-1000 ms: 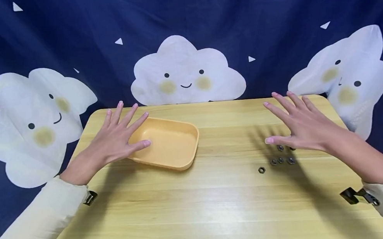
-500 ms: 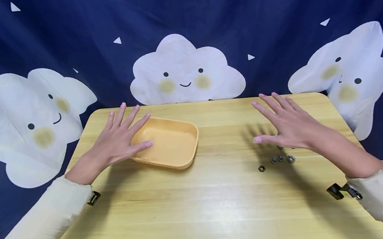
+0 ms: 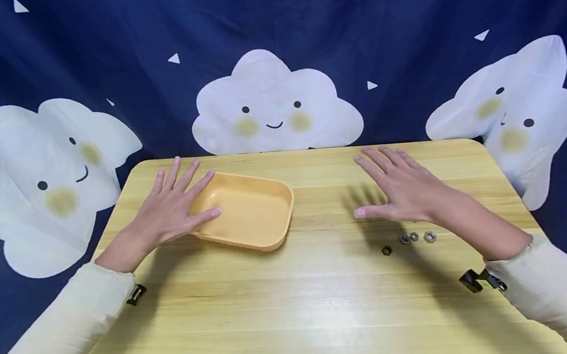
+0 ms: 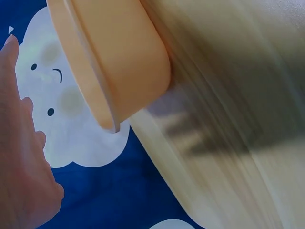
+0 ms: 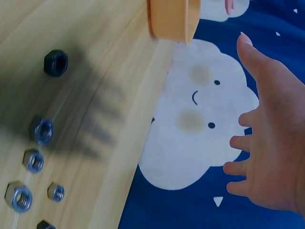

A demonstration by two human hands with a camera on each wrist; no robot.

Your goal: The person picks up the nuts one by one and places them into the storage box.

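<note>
Six hex nuts (image 5: 33, 161) show on the right part of the desk (image 3: 303, 319), the lowest cut off by the edge of the right wrist view. The dark nut (image 5: 56, 63) sits nearest the tray (image 3: 254, 217), apart from the rest, while the smallest nut (image 5: 55, 192) lies beside the largest nut (image 5: 19, 196). The orange tray stands well to their left, its floor bare. Over its left end, in the head view, hangs the left hand (image 3: 167, 213), fingers and thumb spread, holding nothing; the left wrist view shows a gap between that hand and the tray wall. The right hand (image 3: 404, 190) hovers just beyond the nuts, likewise spread, gripping nothing, its shadow falling on the wood. For handling, a thumb-and-fingertip pinch across opposite flats would likely suit pieces this low and smooth better than a whole-hand grasp. The dark nut looks the easiest to isolate; where nuts sit close, a slow approach from above should avoid knocking neighbours, and a light touch should keep the tray from sliding.
</note>
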